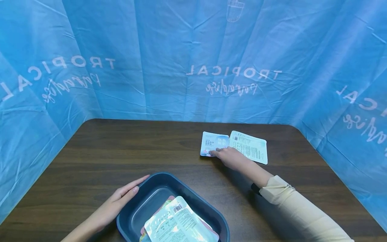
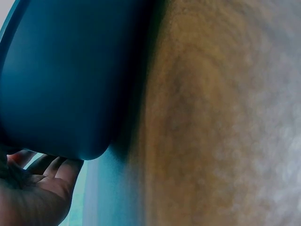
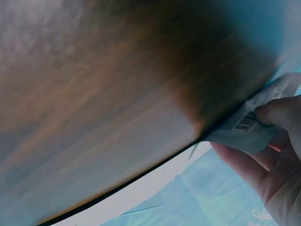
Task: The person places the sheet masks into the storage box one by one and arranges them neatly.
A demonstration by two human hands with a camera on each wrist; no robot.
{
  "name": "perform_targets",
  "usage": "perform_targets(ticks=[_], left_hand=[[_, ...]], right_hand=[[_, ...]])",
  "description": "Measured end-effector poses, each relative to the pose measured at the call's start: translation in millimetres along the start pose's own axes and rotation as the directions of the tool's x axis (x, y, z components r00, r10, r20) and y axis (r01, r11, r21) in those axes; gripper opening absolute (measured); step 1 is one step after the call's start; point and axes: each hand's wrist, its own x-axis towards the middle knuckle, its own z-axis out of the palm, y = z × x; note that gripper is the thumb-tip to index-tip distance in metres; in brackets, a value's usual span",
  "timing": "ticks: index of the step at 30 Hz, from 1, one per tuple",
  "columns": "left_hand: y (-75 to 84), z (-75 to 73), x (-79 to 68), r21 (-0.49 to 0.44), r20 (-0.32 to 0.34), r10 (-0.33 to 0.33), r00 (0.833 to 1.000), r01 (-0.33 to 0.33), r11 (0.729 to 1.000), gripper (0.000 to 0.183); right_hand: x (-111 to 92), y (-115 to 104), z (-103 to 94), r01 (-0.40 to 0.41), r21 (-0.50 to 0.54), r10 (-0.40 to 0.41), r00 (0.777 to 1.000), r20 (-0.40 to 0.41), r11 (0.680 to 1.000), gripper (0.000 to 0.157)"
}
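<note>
On the far right part of the table, my right hand (image 1: 229, 157) pinches the near edge of a light-blue sheet mask packet (image 1: 208, 143). In the right wrist view the thumb lies over the packet's barcode (image 3: 245, 122), with fingers underneath. A pale green sheet mask packet (image 1: 252, 148) lies just right of it, printed side up. My left hand (image 1: 118, 200) rests against the outer left wall of a dark blue basin (image 1: 196, 193), fingers extended along it. Several sheet mask packets (image 1: 178, 220) are stacked inside the basin, a pale green one on top.
The dark wooden table (image 1: 133, 148) carries the basin at its near middle. A blue printed cloth (image 1: 169, 60) hangs behind the table and along both sides.
</note>
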Motion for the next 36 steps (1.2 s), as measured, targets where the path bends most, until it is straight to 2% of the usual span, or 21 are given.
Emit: perform_targets(ticks=[7,12,19,23,31,36], left_hand=[[-0.2,0.2,-0.2,-0.005,-0.013,-0.013,1.000,0.013,1.000,0.048],[-1.5,-0.7,-0.1,-0.010,0.002,0.011,1.000,-0.011,1.000,0.048],[-1.0,-0.6,-0.8,-0.018,0.001,0.006,1.000,-0.006,1.000,0.048],[-1.5,-1.0,-0.8,-0.020,0.008,0.014,1.000,-0.014,1.000,0.048],[-1.4,-1.3,-0.4,-0.028,0.007,0.028,1.000,-0.028,0.999,0.047],[-1.0,-1.7,0.1,-0.020,0.013,0.035,0.999,-0.034,0.999,0.047]], right_hand=[[-12,-10,-4.9,0.053,0.010,-0.054,0.999,0.011,0.999,0.037],[-24,-22,-13.0,0.072,0.036,-0.073,0.996,0.046,0.997,0.039],[-40,-42,-29.5,0.117,-0.017,-0.116,0.992,0.048,0.993,0.046],[-48,-52,-48.0,0.125,-0.010,-0.124,0.991,0.058,0.992,0.050],[-62,-71,-96.2,0.090,0.043,-0.089,0.996,-0.016,0.995,0.057],[-69,-82,-117.5,0.083,0.062,-0.077,0.993,-0.084,0.995,0.061]])
